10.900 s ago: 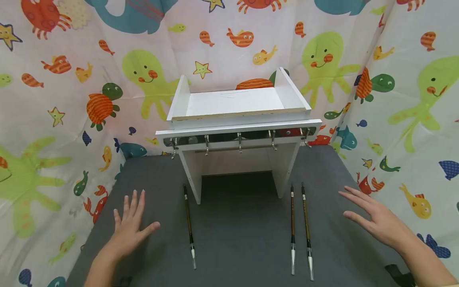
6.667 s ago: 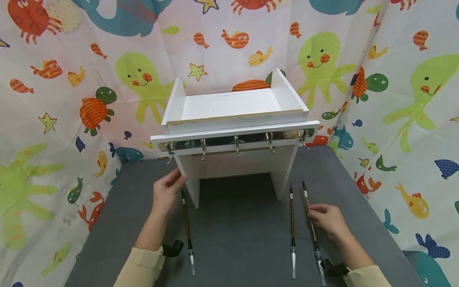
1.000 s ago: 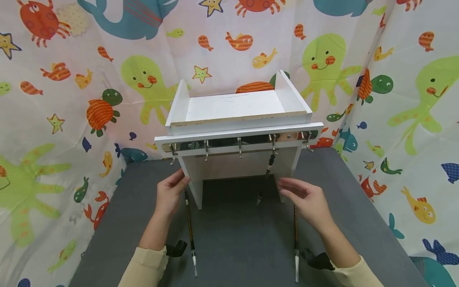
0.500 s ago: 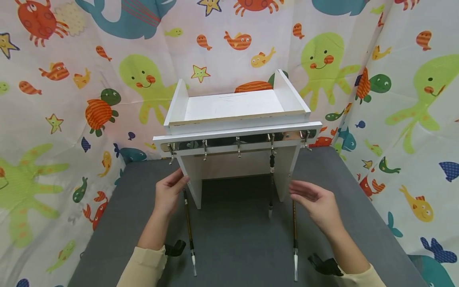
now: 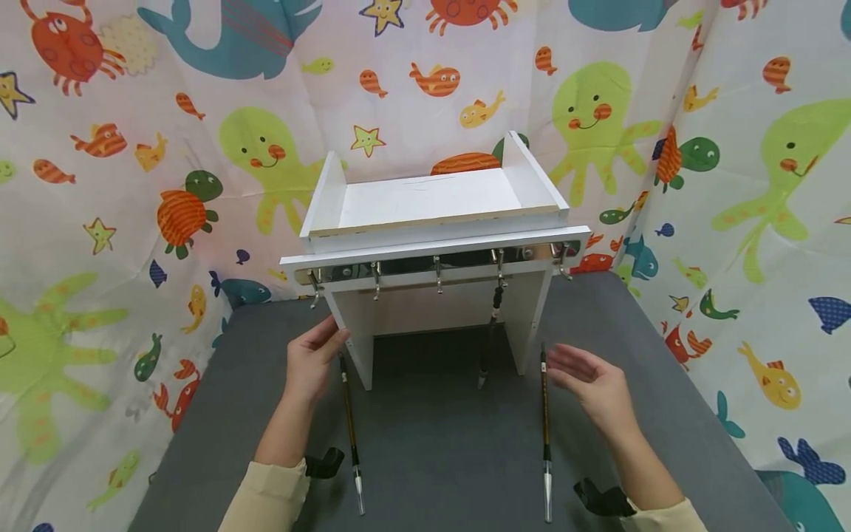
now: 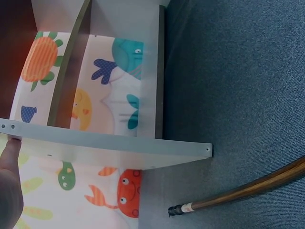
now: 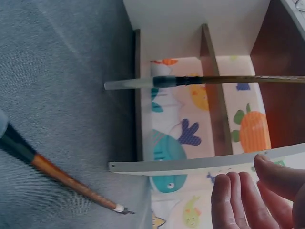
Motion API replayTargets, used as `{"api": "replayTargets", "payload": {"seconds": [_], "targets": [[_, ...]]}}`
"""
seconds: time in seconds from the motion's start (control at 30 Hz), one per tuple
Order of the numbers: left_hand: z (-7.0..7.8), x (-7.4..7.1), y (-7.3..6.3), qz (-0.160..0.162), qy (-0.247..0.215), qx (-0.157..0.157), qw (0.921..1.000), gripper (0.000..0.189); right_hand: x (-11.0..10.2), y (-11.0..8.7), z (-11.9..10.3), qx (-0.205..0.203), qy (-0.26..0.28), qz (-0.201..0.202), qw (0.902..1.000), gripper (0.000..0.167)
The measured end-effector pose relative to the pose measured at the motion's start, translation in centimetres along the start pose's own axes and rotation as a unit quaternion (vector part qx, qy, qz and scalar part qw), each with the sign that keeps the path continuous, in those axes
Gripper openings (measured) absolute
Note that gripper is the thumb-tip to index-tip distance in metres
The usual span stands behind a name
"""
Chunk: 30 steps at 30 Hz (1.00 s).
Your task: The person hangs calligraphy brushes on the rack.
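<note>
A white wooden shelf unit (image 5: 452, 222) with a row of metal hooks along its front stands on the grey table. My left hand (image 5: 312, 369) touches its left side panel (image 6: 114, 145), thumb at the front edge; the other fingers are mostly hidden. From the fourth hook hangs a calligraphy brush (image 5: 493, 325), tilted with its clear-capped tip to the left; the right wrist view shows this capped brush (image 7: 186, 81) crossing before the shelf. My right hand (image 5: 592, 388) holds nothing, fingers loosely bent, close to the upper end of another brush (image 5: 546, 421) lying on the table.
One more brush (image 5: 349, 421) lies left of the unit, below my left hand. The table (image 5: 445, 443) is grey and textured. Behind and beside it hangs a white curtain (image 5: 399, 44) printed with sea animals. Dark wrist straps (image 5: 601, 499) sit at both wrists.
The outermost right brush has gone from the table to the fourth hook, where it swings. My right hand has drawn back rightward from it. My left hand stays at the panel.
</note>
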<state>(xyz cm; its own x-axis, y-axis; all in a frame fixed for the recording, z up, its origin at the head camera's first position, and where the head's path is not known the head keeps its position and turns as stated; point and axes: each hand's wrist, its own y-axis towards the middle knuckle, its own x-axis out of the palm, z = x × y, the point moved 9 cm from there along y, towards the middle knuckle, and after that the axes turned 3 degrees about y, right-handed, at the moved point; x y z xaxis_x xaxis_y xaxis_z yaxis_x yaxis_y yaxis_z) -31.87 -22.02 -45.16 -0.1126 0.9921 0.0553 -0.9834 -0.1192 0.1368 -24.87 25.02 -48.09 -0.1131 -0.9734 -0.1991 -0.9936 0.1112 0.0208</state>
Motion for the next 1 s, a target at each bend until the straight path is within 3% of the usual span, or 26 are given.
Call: {"api": "replayTargets", "payload": {"seconds": [0.3, 0.6, 0.77, 1.0], "targets": [[-0.1, -0.1, -0.1, -0.001, -0.003, -0.006, 1.0000, 0.046, 0.1, 0.5, 3.7, 0.048, 0.009, 0.017, 0.9987, 0.048], [-0.1, -0.1, 0.0, -0.001, 0.005, 0.001, 1.0000, 0.044, 0.7, 0.8, 6.0, 0.081, -0.068, 0.037, 0.9937, 0.047], [-0.1, -0.1, 0.1, -0.003, 0.010, -0.001, 1.0000, 0.045, 0.9, 0.9, 7.2, 0.108, -0.083, 0.045, 0.9897, 0.046], [0.0, -0.1, 0.2, -0.005, 0.003, 0.015, 0.9999, 0.045, 1.1, 1.1, 8.4, 0.115, -0.135, 0.043, 0.9832, 0.055]]}}
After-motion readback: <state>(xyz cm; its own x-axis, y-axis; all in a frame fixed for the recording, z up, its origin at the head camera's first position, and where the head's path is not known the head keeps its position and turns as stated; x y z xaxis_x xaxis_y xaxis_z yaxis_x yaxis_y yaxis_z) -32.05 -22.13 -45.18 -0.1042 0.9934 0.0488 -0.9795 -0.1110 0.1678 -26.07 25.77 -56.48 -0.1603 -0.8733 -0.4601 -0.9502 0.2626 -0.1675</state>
